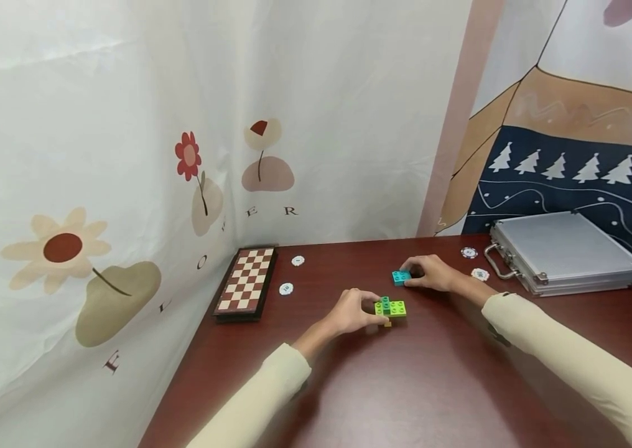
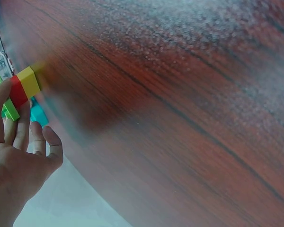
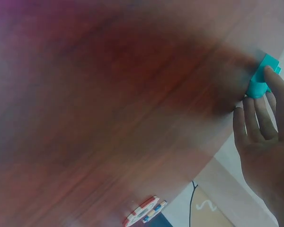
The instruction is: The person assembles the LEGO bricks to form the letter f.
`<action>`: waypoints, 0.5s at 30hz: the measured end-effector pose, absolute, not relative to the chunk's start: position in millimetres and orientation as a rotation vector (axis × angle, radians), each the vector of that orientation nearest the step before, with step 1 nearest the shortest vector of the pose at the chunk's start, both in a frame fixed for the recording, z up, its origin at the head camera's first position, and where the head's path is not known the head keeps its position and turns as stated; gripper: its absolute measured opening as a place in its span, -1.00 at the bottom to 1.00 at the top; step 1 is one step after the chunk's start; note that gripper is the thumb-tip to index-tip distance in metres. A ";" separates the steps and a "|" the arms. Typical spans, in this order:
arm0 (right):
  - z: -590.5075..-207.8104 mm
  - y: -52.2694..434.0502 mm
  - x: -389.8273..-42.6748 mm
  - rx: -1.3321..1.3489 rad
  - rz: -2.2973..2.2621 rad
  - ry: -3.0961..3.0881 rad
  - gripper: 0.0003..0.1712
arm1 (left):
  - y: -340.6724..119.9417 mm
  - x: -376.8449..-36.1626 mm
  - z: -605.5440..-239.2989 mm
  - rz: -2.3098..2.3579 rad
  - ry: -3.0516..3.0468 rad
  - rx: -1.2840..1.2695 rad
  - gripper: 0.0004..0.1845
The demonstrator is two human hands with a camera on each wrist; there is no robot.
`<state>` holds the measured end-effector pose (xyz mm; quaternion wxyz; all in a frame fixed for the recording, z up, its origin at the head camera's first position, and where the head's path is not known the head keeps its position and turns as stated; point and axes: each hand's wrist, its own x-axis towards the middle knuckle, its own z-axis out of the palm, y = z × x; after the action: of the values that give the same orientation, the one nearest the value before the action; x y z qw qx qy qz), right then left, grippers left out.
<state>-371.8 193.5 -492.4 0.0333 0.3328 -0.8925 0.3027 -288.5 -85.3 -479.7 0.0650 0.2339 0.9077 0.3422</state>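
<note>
In the head view my left hand pinches a small stack of toy building bricks between thumb and fingers, over the middle of the table. A lime-green brick with a darker green one on it forms the top. Under them the left wrist view shows a red brick and a yellow brick. Farther back and to the right, my right hand pinches a turquoise brick. The right wrist view shows that brick between thumb and fingertips, with a rounded side. The two hands are apart.
A red-and-white checkerboard box lies at the table's left edge. At the back right sits a silver case with its handle outward. Poker chips lie near the board and others near the case. Printed curtains hang behind the table.
</note>
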 end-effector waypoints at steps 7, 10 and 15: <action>-495.7 197.9 -358.0 1.049 0.940 -2.729 -0.70 | -86.0 -286.6 -478.1 1.029 2.744 0.703 -0.47; -497.2 199.8 -352.2 1.047 0.935 -2.731 -0.70 | -86.2 -286.2 -477.5 1.031 2.746 0.705 -0.47; -498.1 201.8 -342.5 1.051 0.947 -2.730 -0.70 | -85.6 -286.1 -477.7 1.043 2.743 0.717 -0.48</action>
<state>-342.5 201.8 -498.1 0.0333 0.3416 -0.8873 0.3079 -286.1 -85.6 -477.7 0.0601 0.2369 0.9064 0.3446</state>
